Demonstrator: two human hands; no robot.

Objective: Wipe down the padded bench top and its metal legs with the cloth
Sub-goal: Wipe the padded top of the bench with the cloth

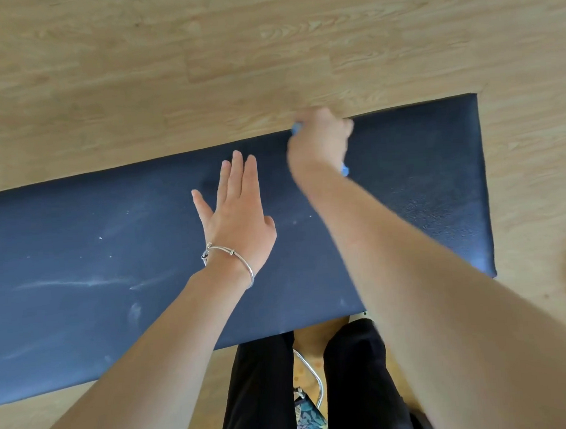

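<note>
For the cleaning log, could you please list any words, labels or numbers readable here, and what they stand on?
None can be read. The dark blue padded bench top carries only pale smears; the blue cloth, silver wrist bangle and floral fabric show no lettering.

Left hand (238, 214) lies flat, fingers straight; right hand (320, 138) reaches farther, curled.
</note>
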